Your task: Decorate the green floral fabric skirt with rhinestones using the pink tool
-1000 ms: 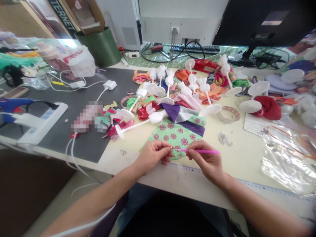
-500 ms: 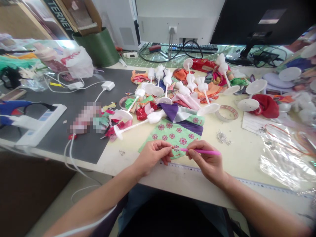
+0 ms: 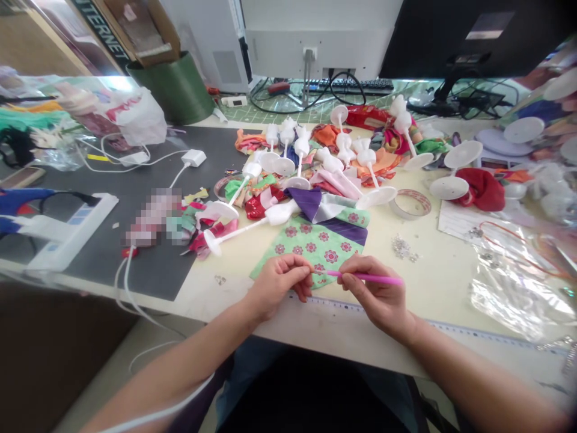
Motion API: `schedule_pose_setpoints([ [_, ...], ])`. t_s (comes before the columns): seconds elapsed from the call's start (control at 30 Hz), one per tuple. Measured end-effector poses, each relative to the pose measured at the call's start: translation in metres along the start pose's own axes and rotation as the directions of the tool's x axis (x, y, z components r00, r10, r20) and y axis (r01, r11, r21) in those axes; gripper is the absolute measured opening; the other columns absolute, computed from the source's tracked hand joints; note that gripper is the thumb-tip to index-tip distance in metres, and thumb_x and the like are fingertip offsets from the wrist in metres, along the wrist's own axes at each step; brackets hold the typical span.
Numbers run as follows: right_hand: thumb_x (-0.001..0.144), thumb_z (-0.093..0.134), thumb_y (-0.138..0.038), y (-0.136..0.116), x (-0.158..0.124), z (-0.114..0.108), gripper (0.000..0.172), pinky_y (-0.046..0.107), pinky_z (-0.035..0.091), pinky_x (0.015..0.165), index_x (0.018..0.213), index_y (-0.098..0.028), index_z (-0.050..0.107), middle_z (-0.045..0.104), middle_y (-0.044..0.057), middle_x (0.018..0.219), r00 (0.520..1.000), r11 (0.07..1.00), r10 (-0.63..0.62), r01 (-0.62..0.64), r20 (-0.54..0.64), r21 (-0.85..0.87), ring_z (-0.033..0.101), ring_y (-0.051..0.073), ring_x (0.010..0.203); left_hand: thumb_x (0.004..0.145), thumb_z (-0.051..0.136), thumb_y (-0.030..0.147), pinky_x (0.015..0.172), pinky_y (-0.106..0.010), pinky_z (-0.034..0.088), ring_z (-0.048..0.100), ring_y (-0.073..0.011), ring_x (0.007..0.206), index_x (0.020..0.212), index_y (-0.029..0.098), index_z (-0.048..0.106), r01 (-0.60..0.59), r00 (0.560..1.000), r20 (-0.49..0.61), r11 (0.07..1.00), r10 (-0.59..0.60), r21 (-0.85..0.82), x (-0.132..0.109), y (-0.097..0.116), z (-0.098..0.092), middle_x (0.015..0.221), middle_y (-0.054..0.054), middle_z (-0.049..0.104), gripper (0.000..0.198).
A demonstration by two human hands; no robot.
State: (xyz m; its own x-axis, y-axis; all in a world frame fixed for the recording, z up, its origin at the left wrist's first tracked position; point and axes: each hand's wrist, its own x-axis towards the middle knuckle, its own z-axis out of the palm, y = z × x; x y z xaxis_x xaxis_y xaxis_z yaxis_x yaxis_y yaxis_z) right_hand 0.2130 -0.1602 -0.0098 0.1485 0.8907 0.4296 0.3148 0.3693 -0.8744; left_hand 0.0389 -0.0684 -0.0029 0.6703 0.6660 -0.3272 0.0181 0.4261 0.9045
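Leaning in over the table [image 3: 426,282], the person has both hands up close together at the near edge of a green flowered cloth [image 3: 300,239]. The left hand [image 3: 279,279] has thumb and forefinger pinched tight on a tiny piece [image 3: 312,270], too small for me to make out, its other fingers curled under. The right hand [image 3: 376,288] grips a slim pink tool [image 3: 374,279] like a pencil, its pale tip pointing at the left fingertips; whether tip and piece touch I can't tell from here.

I'd call this the middle of a small, fiddly step — the piece is in hand and the tool is lined up, but the two hands haven't parted from it. The cloth lies flat just beneath, and I can't make out anything small set down on it.

Plenty seems left to handle: a heap of tiny loose bits [image 3: 403,246] sits to the right, near a roll of tape [image 3: 410,205], and a smaller cluster [image 3: 220,279] lies left of the left hand. At the cloth's far side, a white figure on a rod [image 3: 280,213] rests on its side — untouched just now, with more like it among the fabric scraps behind.
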Motion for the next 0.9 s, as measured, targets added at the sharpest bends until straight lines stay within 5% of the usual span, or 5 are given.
schedule_pose_setpoints([
  [0.37, 0.084, 0.055, -0.007, -0.0023, 0.0023, 0.0008, 0.017, 0.028, 0.048, 0.059, 0.094, -0.021, 0.056, 0.062, 0.001, 0.076, 0.984, 0.979, -0.162, 0.169, 0.072, -0.111, 0.057, 0.013, 0.066, 0.076, 0.069, 0.033, 0.049, -0.021, 0.047, 0.058, -0.0105, 0.051, 0.084, 0.011, 0.065, 0.087, 0.996, -0.018, 0.995, -0.088, -0.053, -0.0078, 0.0023, 0.005, 0.063, -0.001, 0.062, 0.024],
  [0.7, 0.085, 0.055, -0.01, -0.0022, 0.0032, 0.0014, 0.014, 0.029, 0.049, 0.058, 0.093, -0.022, 0.057, 0.064, 0.001, 0.074, 0.985, 0.975, -0.158, 0.166, 0.062, -0.148, 0.059, 0.014, 0.063, 0.076, 0.069, 0.033, 0.05, -0.022, 0.047, 0.059, -0.0105, 0.051, 0.082, 0.011, 0.066, 0.105, 0.994, -0.028, 0.994, -0.106, -0.021, -0.0057, 0.0017, 0.005, 0.064, -0.002, 0.064, 0.023],
  [0.9, 0.087, 0.051, -0.006, -0.0003, 0.0018, 0.0002, 0.027, 0.029, 0.049, 0.059, 0.106, -0.023, 0.058, 0.062, 0.001, 0.077, 0.978, 0.963, -0.206, 0.206, 0.019, -0.176, 0.058, 0.014, 0.066, 0.074, 0.07, 0.033, 0.048, -0.021, 0.043, 0.056, -0.0093, 0.05, 0.076, 0.012, 0.064, 0.128, 0.99, -0.048, 0.987, -0.133, -0.098, 0.0, 0.0047, 0.0088, 0.061, 0.0, 0.06, 0.021],
])
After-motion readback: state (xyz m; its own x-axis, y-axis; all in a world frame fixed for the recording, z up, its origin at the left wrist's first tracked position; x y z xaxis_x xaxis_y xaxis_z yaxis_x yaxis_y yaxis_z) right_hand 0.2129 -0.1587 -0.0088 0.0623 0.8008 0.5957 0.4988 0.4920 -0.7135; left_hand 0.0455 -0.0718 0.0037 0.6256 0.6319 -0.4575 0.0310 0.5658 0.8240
